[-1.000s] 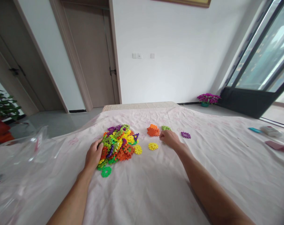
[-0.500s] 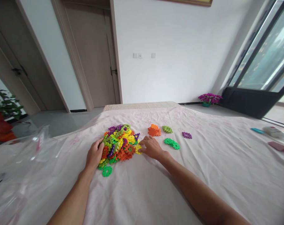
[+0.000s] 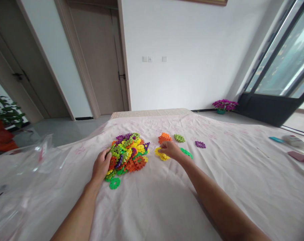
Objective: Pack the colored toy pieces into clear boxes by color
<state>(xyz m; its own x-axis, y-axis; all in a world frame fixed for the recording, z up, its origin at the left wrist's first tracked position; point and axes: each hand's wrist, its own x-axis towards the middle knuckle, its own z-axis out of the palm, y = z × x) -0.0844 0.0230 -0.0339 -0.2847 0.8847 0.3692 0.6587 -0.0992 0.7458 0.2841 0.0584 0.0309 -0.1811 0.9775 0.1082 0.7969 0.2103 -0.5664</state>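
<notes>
A heap of plastic snowflake building pieces [image 3: 128, 152] in yellow, green, orange and purple lies on the cloth. My left hand [image 3: 101, 164] rests against the heap's left side, thumb apart from the fingers; some fingertips are hidden. To the right, my right hand [image 3: 170, 150] is closed over the yellow snowflake pieces [image 3: 164, 157], its fingertips pinched at their upper edge. Just beyond it sit stacked orange pieces [image 3: 164, 137]. Green pieces [image 3: 186, 153] are partly covered by the right wrist. A lime piece [image 3: 179, 138] and a purple piece [image 3: 200, 144] lie farther right.
One green piece [image 3: 114, 183] lies just in front of the heap. Clear plastic packaging [image 3: 28, 180] spreads at the left of the pale cloth [image 3: 142, 214]. A blue item [image 3: 276, 139], a white packet [image 3: 294, 141] and a pink item [image 3: 300, 156] lie at the far right.
My right hand has moved right, away from the heap, and yellow pieces now lie under it beside the orange stack. My left hand has stayed at the heap.
</notes>
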